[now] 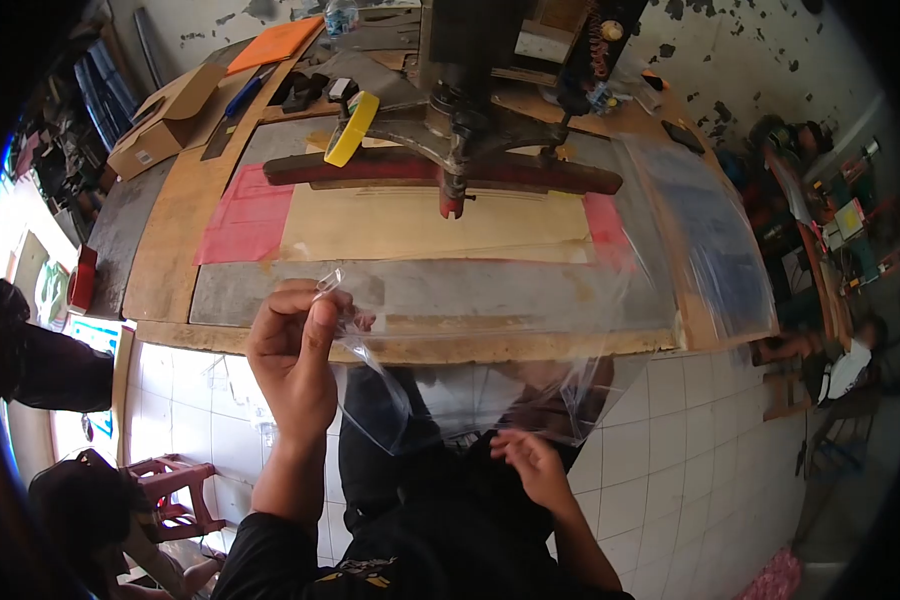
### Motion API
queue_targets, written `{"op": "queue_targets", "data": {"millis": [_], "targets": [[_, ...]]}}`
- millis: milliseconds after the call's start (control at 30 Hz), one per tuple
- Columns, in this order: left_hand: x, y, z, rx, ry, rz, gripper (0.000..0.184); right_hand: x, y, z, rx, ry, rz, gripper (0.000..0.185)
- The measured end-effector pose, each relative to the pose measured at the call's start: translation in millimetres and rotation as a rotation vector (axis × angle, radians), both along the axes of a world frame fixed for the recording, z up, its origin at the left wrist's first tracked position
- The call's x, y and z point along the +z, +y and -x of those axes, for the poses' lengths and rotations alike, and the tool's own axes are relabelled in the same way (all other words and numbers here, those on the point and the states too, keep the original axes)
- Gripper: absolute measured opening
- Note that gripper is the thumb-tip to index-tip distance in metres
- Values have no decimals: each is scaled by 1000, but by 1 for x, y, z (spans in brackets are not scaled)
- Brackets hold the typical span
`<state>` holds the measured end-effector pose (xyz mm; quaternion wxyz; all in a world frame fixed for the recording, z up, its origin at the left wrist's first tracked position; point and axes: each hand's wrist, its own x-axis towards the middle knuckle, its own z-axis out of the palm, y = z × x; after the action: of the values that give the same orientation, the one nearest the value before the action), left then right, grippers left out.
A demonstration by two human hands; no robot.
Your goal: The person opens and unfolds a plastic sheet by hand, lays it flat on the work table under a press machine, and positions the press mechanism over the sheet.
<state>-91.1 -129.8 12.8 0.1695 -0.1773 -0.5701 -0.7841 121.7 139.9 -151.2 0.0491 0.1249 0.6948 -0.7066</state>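
Observation:
My left hand (pixel 300 335) pinches the upper left corner of a clear plastic sheet (pixel 450 400) between thumb and fingers, over the table's front edge. The sheet hangs down in front of my lap, partly see-through, with folds at its left side. My right hand (pixel 532 462) is at the sheet's lower edge, fingers a little bent and apart; no grip on the sheet can be made out. Beyond the hands, a cream panel (pixel 420 225) with pink ends lies on the grey table (pixel 270 298), under a red press bar (pixel 370 172).
Yellow tape (pixel 352 130) hangs left of the press column. A cardboard box (pixel 165 120) and an orange folder (pixel 275 45) are at the back left. Clear sheets (pixel 715 240) are stacked on the right. A red stool (pixel 175 490) and a seated person (pixel 90 510) are at lower left.

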Motion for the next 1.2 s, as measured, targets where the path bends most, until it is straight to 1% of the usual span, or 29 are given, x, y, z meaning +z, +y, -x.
{"op": "queue_targets", "data": {"millis": [67,100,167,200,233,267,300,333,400,433,467,533,567,600,667,733,800,833,867,933,967,1000,1067,1100,1133,1200], "targets": [[2,9,-1,17,-38,-3,15,-2,-2,4,-306,149,212,17],[3,12,0,36,-71,-7,16,-7,0,4,-309,150,213,17],[4,13,2,38,-87,-26,16,-12,9,6,-306,448,384,16],[5,12,2,43,-108,-47,16,-11,15,8,-300,452,386,16],[6,11,3,51,-103,-49,16,-10,24,12,-122,573,593,18],[8,8,4,-9,-102,-71,16,-6,28,17,63,684,799,20],[9,7,3,-69,-101,-94,16,-3,29,20,73,683,800,20],[10,7,2,-62,-97,-97,16,1,28,22,161,670,955,27],[12,13,-2,-220,-104,-124,15,8,27,30,345,630,1258,55],[13,20,-4,-264,-92,-128,15,8,26,46,556,770,1182,72],[15,24,-6,-356,-109,-137,13,24,19,59,571,770,1180,72],[17,36,-12,-414,-103,-122,10,68,1,75,667,887,1003,78],[22,42,-16,-503,-124,-193,8,74,0,78,686,918,904,86],[21,46,-18,-520,-104,-163,9,83,-4,81,702,921,905,86],[29,53,-27,-561,-118,-151,9,105,-14,86,657,916,816,80],[31,61,-31,-535,-61,-154,9,114,-23,91,633,924,800,76],[31,69,-35,-512,-41,-152,8,127,-28,100,527,960,690,73],[24,70,-34,-510,-21,-109,9,131,-29,104,542,965,718,72],[22,71,-34,-506,-12,-112,9,133,-28,106,550,968,714,72],[21,72,-35,-475,27,8,10,136,-24,110,521,914,757,74],[23,72,-35,-452,58,62,13,137,-22,110,486,919,732,75],[24,70,-35,-449,58,60,13,139,-20,111,489,918,731,75],[27,67,-37,-484,75,215,14,144,-18,113,516,937,781,77],[24,67,-37,-484,77,213,19,142,-17,112,491,929,756,78],[26,66,-37,-483,79,212,19,142,-17,111,493,930,755,78],[32,65,-35,-414,189,293,18,145,-18,111,461,906,741,79]]}}
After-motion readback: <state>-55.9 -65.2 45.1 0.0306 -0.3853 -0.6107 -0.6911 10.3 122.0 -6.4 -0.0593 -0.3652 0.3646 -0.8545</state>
